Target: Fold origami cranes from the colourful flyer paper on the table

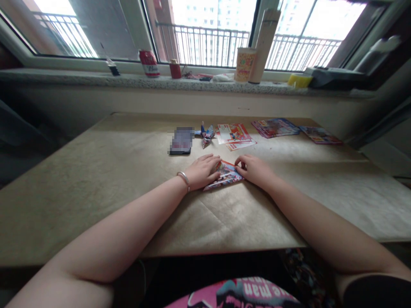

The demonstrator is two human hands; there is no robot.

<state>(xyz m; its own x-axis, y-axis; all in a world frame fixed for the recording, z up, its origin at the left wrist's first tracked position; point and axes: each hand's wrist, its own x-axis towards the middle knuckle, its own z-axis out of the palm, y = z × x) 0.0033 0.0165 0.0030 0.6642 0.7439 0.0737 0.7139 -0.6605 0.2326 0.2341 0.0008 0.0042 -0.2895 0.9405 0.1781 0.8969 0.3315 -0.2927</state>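
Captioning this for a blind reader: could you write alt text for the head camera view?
A person's left hand lies flat on a colourful folded paper on a tan table, while the right hand touches its right corner. Beyond lie a dark phone, a folded paper figure and printed sheets, below a windowsill.

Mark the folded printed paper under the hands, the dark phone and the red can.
folded printed paper [226, 174]: head view, its exposed middle part.
dark phone [181, 140]: head view, centre of its face.
red can [149, 63]: head view, middle of its side.
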